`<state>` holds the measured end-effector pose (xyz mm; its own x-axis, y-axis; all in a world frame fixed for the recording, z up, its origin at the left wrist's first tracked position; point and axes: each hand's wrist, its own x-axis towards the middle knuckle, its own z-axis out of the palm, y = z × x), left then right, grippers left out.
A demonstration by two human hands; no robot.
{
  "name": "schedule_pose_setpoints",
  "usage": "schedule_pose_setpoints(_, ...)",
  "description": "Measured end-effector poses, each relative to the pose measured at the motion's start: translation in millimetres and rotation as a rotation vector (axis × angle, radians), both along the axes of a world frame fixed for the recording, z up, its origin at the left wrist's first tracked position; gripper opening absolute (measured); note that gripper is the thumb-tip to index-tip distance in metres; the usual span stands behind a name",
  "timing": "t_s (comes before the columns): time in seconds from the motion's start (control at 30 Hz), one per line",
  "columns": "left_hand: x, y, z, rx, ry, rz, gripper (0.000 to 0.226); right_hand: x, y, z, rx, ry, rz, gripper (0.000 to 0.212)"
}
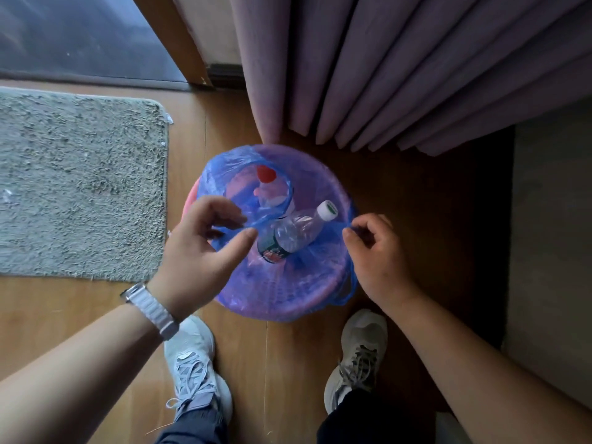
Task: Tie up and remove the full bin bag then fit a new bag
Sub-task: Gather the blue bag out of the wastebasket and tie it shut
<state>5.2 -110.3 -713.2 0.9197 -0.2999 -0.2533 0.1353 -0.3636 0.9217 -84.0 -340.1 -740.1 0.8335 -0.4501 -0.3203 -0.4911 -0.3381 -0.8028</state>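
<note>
A round pink bin (192, 197) stands on the wooden floor, lined with a thin blue bin bag (288, 283) folded over its rim. Inside lie a clear plastic bottle with a white cap (299, 230) and a second bottle with a red cap (266, 174). My left hand (201, 251), a metal watch on its wrist, pinches a stretched strip of the bag over the bin's left side. At the bin's right rim my right hand (378, 251) pinches the bag's edge between thumb and fingers.
Mauve curtains (400, 68) hang just behind the bin, touching the floor. A shaggy grey-green rug (80, 184) lies to the left. My two trainers (355, 357) stand close in front of the bin. A glass door with a wooden frame is at the far left.
</note>
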Motion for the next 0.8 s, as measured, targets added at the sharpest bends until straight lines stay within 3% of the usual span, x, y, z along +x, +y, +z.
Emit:
schedule_pose_setpoints(0.13, 25, -3, -10, 0.174, -0.114, 0.013, 0.029, 4, -6, -14, -0.036, 0.011, -0.056, 0.017)
schedule_pose_setpoints(0.3, 72, -16, -13, 0.454, -0.258, -0.035, 0.044, 22, -13, -18, 0.218, 0.192, -0.299, 0.019)
schedule_pose_setpoints(0.43, 98, -23, -20, 0.726, -0.150, -0.158, 0.057, 26, -17, -27, 0.201, 0.340, -0.214, 0.027)
schedule_pose_setpoints(0.5, 101, -24, -23, 0.802, -0.161, -0.275, 0.045, 24, -16, -31, 0.173, 0.384, -0.184, 0.032)
schedule_pose_setpoints(0.6, 104, -23, -26, 0.805, -0.249, -0.284, 0.020, 26, -15, -31, 0.126, 0.362, -0.228, 0.026)
schedule_pose_setpoints(0.8, 96, -26, -23, 0.826, -0.370, -0.179, 0.011, 19, 0, -14, -0.008, 0.118, -0.336, 0.017)
